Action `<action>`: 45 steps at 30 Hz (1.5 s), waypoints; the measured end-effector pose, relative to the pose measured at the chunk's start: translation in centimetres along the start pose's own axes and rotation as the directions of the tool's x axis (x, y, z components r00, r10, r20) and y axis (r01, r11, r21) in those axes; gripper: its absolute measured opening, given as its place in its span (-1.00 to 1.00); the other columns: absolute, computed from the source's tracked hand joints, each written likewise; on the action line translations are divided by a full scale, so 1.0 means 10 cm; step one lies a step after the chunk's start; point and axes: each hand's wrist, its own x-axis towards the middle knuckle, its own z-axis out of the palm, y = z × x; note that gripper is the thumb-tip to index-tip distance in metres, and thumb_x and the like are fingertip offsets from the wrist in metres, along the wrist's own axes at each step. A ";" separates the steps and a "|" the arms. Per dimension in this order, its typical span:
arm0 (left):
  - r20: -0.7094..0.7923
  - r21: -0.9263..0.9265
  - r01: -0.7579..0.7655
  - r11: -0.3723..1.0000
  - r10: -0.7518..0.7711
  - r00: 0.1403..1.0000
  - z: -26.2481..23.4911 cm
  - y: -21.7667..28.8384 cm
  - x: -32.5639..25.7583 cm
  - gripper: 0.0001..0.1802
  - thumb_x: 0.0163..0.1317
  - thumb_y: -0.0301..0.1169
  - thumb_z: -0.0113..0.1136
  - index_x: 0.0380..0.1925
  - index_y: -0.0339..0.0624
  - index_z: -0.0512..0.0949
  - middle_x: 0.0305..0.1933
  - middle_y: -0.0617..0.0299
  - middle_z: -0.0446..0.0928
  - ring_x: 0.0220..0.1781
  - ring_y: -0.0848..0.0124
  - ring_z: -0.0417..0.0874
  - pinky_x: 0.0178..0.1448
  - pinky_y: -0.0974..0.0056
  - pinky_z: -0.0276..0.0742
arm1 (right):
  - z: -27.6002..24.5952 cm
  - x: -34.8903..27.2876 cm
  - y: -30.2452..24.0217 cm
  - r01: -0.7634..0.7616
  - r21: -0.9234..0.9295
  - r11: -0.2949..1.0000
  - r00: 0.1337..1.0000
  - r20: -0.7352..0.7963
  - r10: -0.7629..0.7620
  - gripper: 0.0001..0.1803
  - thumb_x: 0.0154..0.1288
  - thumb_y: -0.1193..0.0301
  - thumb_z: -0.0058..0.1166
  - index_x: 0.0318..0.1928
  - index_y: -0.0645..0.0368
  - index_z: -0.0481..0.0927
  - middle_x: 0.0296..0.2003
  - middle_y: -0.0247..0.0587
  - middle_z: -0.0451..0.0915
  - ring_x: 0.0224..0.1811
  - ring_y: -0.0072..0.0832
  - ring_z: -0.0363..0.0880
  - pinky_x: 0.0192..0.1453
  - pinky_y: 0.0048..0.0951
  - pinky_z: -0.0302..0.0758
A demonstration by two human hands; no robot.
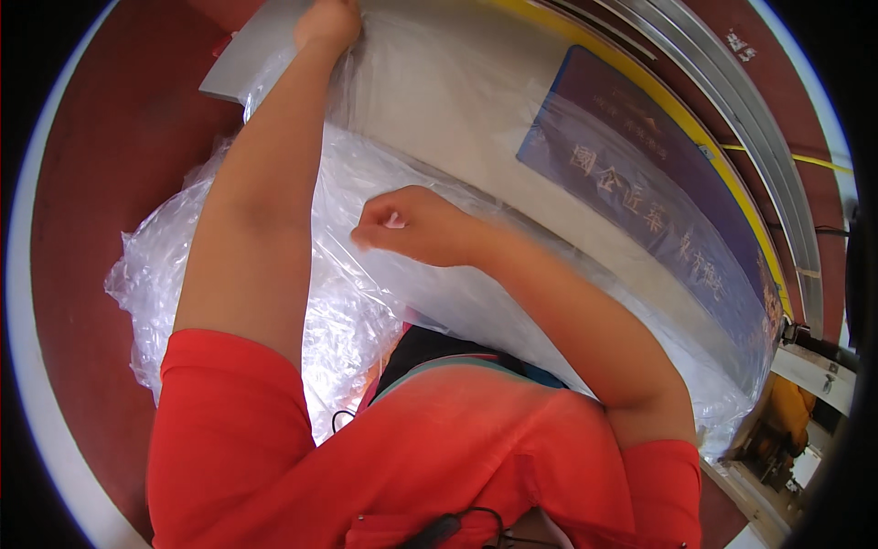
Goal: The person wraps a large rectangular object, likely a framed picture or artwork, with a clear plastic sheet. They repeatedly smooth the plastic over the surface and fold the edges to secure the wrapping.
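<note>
Apparently part-spread, clear film [352, 284] overlies the board [448, 101]; its bunched remainder is left. Fingers of our right hand [419, 226] curl inward, grip unconfirmed; for our left hand [327, 26], we cannot tell.

Pale grey surface [259, 57] | clear plastic film [352, 284] on it | dark blue panel [631, 174] partly under film

A sheet of clear, glossy plastic film [357, 302] lies loosely crumpled below and left of the right hand [416, 227], bunched in bright, wrinkled folds. Right of that hand it spreads smoother and see-through; near the left hand [329, 26], thin creases run up beside the wrist.
</note>
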 end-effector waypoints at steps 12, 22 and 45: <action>0.146 0.000 -0.049 0.999 0.049 0.988 -0.06 -0.01 0.07 -0.64 0.11 -0.18 -0.23 -0.22 -0.19 0.37 -0.14 -0.01 0.43 -0.08 0.11 0.44 -0.03 0.15 0.34 | -0.02 -0.63 -0.42 0.379 -0.392 0.838 0.920 0.063 -0.386 -0.70 0.07 0.16 -0.03 -0.34 0.11 0.54 -0.16 -0.09 0.42 -0.20 -0.30 0.42 -0.20 -0.32 0.35; 0.196 0.258 -0.275 0.926 0.228 0.954 0.46 -0.15 0.46 -0.55 0.18 -0.12 -0.34 -0.15 -0.23 0.33 -0.14 -0.12 0.42 -0.06 0.04 0.43 -0.01 0.07 0.32 | 0.28 -3.93 -0.64 0.252 -0.228 0.940 -0.207 -0.962 -0.177 -0.70 0.16 0.26 -0.16 -0.19 0.20 0.42 -0.47 -0.33 0.36 -0.47 -0.55 0.33 -0.42 -0.53 0.28; 0.050 0.209 -0.221 0.953 0.215 0.975 0.43 -1.61 0.99 -0.61 0.12 -0.13 -0.15 -0.28 -0.26 0.39 -0.26 -0.07 0.45 -0.20 0.04 0.46 -0.15 0.11 0.34 | -0.77 -3.82 0.43 -0.822 -0.455 0.341 0.371 -0.884 -0.286 -0.46 0.05 0.15 -0.03 0.02 0.14 0.29 0.04 -0.09 0.25 0.14 -0.21 0.13 0.12 -0.24 0.13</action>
